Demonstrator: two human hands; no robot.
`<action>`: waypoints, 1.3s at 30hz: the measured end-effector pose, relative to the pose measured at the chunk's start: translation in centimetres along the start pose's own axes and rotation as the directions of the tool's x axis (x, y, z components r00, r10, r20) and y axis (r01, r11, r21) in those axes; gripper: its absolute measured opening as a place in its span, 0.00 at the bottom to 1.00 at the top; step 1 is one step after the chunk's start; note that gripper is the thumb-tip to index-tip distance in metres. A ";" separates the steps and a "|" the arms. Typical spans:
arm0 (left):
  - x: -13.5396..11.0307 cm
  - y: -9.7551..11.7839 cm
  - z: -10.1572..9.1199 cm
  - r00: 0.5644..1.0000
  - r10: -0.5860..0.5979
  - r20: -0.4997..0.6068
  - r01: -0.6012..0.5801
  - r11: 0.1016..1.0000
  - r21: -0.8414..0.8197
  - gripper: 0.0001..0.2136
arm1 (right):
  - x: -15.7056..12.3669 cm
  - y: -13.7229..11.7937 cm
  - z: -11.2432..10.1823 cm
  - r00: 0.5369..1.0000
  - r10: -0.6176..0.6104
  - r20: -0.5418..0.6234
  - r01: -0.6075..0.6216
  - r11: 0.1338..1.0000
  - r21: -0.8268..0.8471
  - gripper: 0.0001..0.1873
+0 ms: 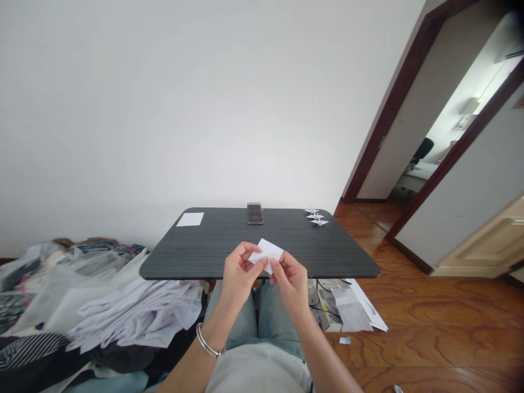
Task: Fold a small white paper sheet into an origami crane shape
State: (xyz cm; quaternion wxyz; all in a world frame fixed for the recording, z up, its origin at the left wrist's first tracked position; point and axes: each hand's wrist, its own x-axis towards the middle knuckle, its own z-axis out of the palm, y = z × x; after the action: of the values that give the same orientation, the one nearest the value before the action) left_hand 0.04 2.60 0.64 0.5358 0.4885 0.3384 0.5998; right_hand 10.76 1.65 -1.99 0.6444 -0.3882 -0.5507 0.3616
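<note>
The paper (268, 252) is pinched by fingers of the left hand (239, 273) and right hand (291, 278), above the counter (213, 245). Seemingly already folded, its edges should be matched before creasing.

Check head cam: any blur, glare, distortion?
Head view: soft even light, no hard shadows; dark wooden door frame leans, wide-angle distortion; room beyond blown out; rectangular phone on black striped table blurred; small white paper between left hand and right hand sharp.

White wall (164, 109), wooden floor (429, 327), dark table (204, 245).
</note>
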 end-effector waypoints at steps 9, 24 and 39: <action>-0.1 0.5 -0.2 1.000 -0.012 0.028 0.011 0.999 0.037 0.12 | 0.1 0.0 -0.3 0.999 0.030 -0.028 -0.030 1.000 0.006 0.14; -0.5 0.3 -0.9 0.993 0.030 0.115 -0.048 0.985 0.163 0.16 | 0.5 0.0 -0.7 0.999 0.051 -0.014 -0.051 0.999 -0.019 0.16; 0.0 -0.4 -0.9 0.995 0.082 0.054 -0.089 0.986 0.142 0.13 | 0.5 -0.2 -0.6 0.989 0.073 0.130 -0.060 0.993 -0.100 0.12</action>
State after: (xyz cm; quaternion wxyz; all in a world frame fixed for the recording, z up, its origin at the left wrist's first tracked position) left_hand -0.68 2.76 0.02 0.4807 0.5543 0.3469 0.5842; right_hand 11.45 1.96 -1.66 0.5744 -0.4118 -0.5960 0.3812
